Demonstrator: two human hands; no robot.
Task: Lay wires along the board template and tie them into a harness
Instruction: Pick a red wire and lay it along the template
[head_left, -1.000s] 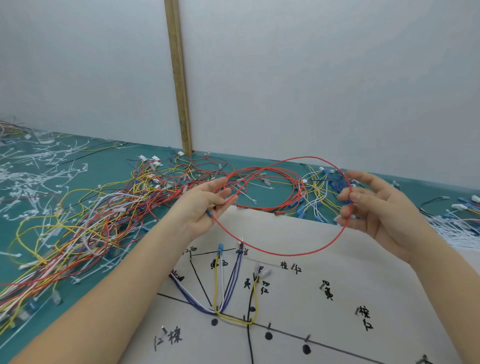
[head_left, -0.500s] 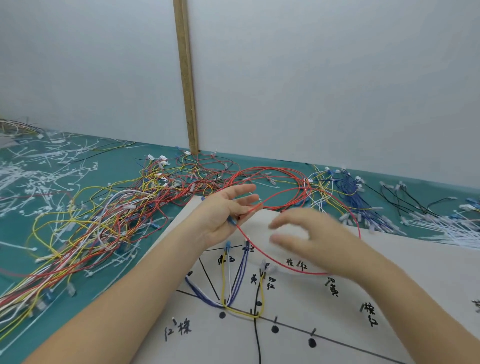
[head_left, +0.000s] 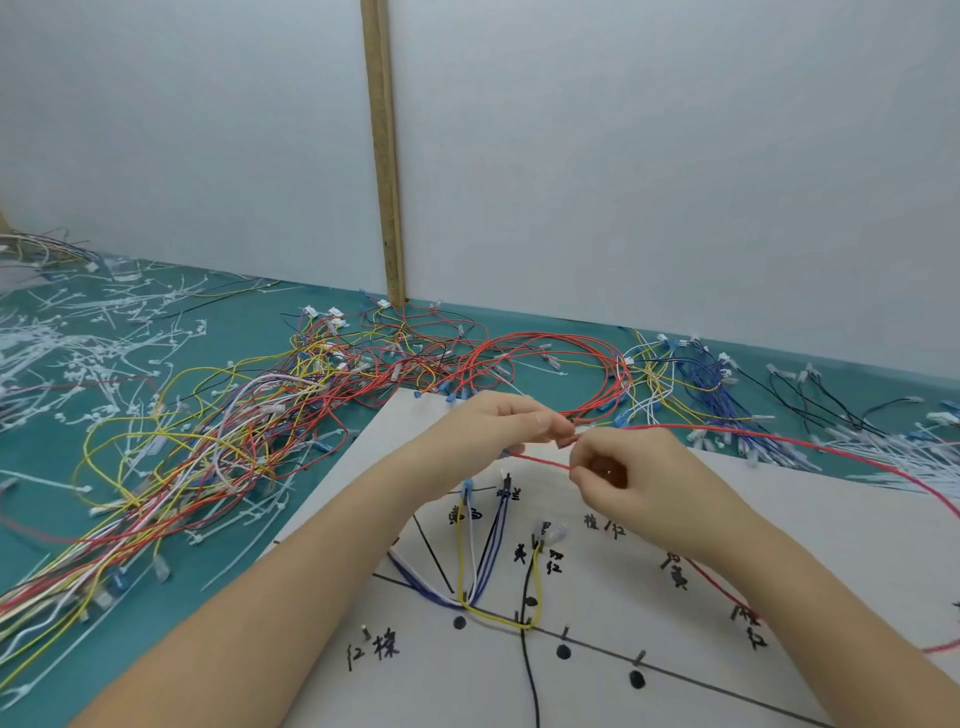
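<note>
A white board template (head_left: 675, 613) with black lines, pegs and handwritten labels lies in front of me. Yellow, blue, white and black wires (head_left: 483, 571) run along its left branches. My left hand (head_left: 493, 426) and my right hand (head_left: 623, 467) meet above the board's upper edge. Both pinch one red wire (head_left: 779, 439), fingers curled round it close together. From my right hand the red wire loops far out to the right and comes back under my right forearm.
A tangle of red, yellow and white wires (head_left: 208, 441) covers the green table (head_left: 62, 467) at left. Red coils (head_left: 545, 364), blue wires (head_left: 701, 384) and black wires (head_left: 821, 395) lie behind the board. White cable ties (head_left: 78, 332) are scattered far left. A wooden post (head_left: 384, 156) stands against the wall.
My right hand has moved left and up to meet my left hand and taken hold of the red wire. The wire's loop now swings far to the right.
</note>
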